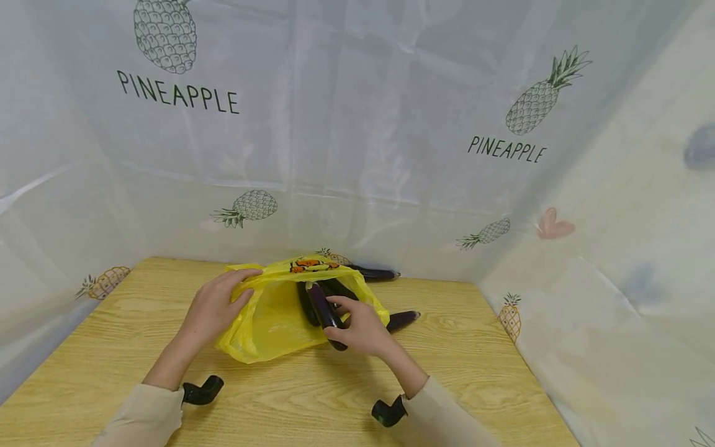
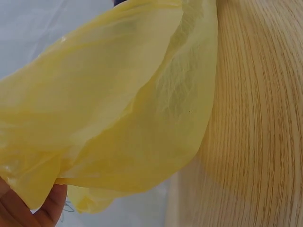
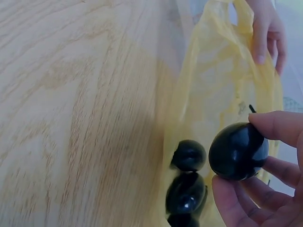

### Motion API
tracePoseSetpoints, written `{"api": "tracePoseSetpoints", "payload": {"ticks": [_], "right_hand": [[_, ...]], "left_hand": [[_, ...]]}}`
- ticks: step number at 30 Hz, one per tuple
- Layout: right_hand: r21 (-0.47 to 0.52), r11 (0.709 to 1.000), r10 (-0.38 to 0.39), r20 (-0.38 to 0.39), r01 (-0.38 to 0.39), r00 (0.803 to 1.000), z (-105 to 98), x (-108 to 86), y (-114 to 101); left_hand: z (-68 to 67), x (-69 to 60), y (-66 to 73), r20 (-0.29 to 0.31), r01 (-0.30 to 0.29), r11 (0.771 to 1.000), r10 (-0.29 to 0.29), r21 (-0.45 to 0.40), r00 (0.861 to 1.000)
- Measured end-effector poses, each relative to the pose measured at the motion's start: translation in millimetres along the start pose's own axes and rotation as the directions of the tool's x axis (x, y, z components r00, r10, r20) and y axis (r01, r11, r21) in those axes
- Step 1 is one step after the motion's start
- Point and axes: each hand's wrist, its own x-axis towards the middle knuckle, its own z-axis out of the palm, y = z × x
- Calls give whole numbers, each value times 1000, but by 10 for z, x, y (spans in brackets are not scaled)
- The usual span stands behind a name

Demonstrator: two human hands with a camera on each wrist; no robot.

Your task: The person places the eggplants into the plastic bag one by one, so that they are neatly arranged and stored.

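A yellow plastic bag (image 1: 274, 326) lies on its side with its mouth facing me. My left hand (image 1: 212, 307) grips the bag's left edge; in the left wrist view the bag film (image 2: 113, 118) hides most of that hand. With thumb and fingers, my right hand (image 1: 365, 329) holds a dark purple eggplant (image 1: 326, 310) at the bag's mouth, its stem end pointing inward. Other eggplants (image 1: 304, 304) lie inside the bag. The right wrist view shows the held eggplant's rounded end (image 3: 236, 151) beside several eggplant ends (image 3: 185, 193) in the bag.
One eggplant (image 1: 378, 273) lies behind the bag near the back wall, and another (image 1: 403, 320) sticks out at its right. A wooden table (image 1: 279, 403) is under everything. White sheeting (image 1: 357, 136) printed with pineapples hangs around it. Black curved pieces (image 1: 203, 391) sit at both wrists.
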Motion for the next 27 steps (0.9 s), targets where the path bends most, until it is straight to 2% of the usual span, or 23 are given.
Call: {"api": "tracePoseSetpoints", "payload": {"ticks": [8, 18, 27], "right_hand": [[-41, 999, 16, -38, -18, 999, 152, 142, 40], [21, 1000, 22, -94, -20, 995, 348, 295, 70], [75, 996, 66, -155, -55, 986, 544, 366, 106]], "left_hand": [[7, 3, -15, -3, 0, 1000, 0, -1, 1000], [7, 3, -22, -6, -1, 1000, 1, 2, 1000], [-4, 3, -7, -7, 3, 1000, -2, 7, 1000]]}}
